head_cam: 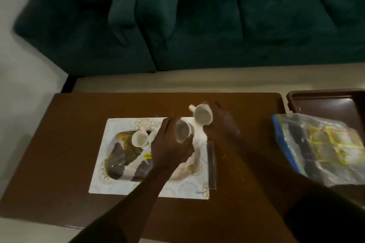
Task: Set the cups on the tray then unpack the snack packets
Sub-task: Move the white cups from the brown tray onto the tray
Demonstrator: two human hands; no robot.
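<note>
**Both hands holding cups over the box**

Left hand [169, 144]: fingers wrapped around a white cup [182, 131], mouth tilted toward camera. Right hand [221, 122]: fingers closed on a second cup [203, 116], handle pointing left, just beyond and right of the left-hand cup.

Below the fingers: open gift box [150, 156], white with gold print, more cups [139, 138] sitting inside left of the left fingers. Yellow sticker near the left wrist.

Right of the right fingers, well apart: clear bag of snack packets [324, 150], partly lying over a brown tray [325, 102]. Tray holds no cups.

Brown desk [79, 124], crumbs near the box. Dark green sofa [197, 25] beyond, pale floor, dim room.
</note>
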